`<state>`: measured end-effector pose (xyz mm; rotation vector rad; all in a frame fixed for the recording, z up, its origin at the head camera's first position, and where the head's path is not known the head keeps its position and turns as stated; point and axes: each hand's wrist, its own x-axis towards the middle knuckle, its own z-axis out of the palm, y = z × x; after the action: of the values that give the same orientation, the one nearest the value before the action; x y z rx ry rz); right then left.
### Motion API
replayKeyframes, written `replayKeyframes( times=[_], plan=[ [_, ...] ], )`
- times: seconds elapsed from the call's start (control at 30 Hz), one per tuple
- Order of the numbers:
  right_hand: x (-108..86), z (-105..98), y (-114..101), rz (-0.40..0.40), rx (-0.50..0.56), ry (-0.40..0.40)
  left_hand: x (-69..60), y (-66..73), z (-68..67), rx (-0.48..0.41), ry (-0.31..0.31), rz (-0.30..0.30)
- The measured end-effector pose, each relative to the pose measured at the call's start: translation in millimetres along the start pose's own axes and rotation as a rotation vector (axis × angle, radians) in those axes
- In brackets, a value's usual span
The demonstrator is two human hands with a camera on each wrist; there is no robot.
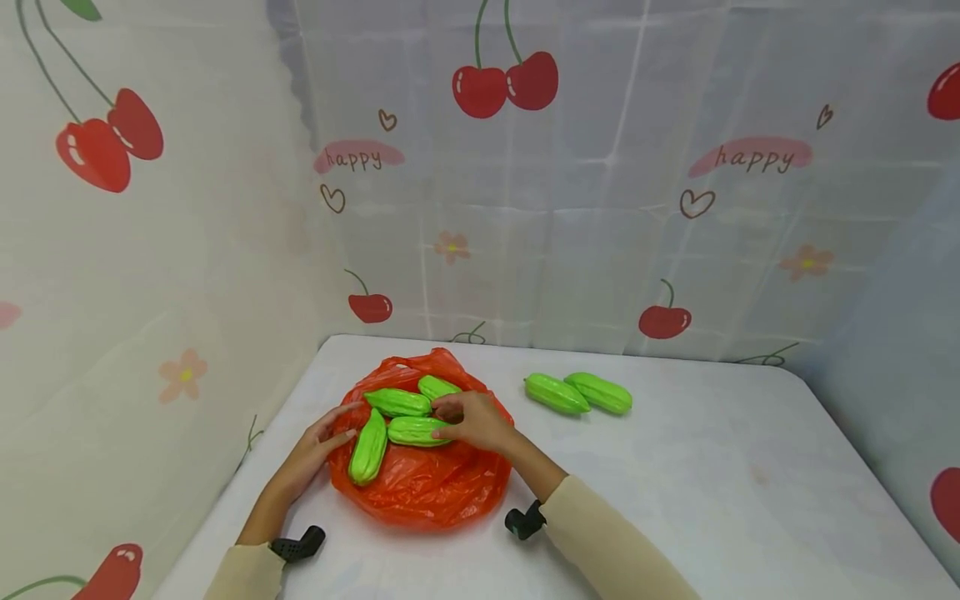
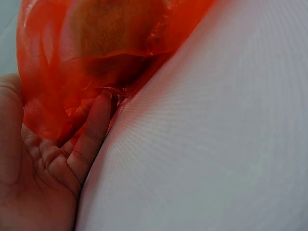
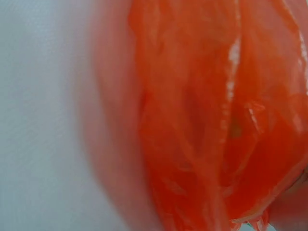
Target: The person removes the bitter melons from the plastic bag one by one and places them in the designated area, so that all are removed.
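Note:
A red plastic bag (image 1: 450, 492) lies spread on the white table, with several bright green bitter melons on top, among them an upright-lying one (image 1: 368, 450) at the left. My left hand (image 1: 303, 458) holds the bag's left edge; in the left wrist view its fingers (image 2: 91, 127) reach under the red film, with the thumb on the other side. My right hand (image 1: 480, 421) grips the right end of the middle bitter melon (image 1: 416, 431), its thumb against the melon. The right wrist view shows mostly the bag (image 3: 192, 120), blurred.
Two more bitter melons, one (image 1: 555, 392) touching the other (image 1: 600, 392), lie on the table (image 1: 675, 483) right of the bag. A cherry-printed curtain (image 1: 570, 208) hangs behind and along the sides. Each wrist wears a black camera, such as the left one (image 1: 298, 544).

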<state>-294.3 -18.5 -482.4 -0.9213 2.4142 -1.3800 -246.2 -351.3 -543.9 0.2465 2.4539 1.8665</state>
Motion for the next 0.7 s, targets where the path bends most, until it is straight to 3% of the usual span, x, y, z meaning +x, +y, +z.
replayKeyframes(
  times=[0.7],
  plan=[
    [5.0, 14.0, 9.8, 0.035, -0.086, -0.018, -0.1, 2.8, 0.3, -0.023, 0.001, 0.0]
  ],
)
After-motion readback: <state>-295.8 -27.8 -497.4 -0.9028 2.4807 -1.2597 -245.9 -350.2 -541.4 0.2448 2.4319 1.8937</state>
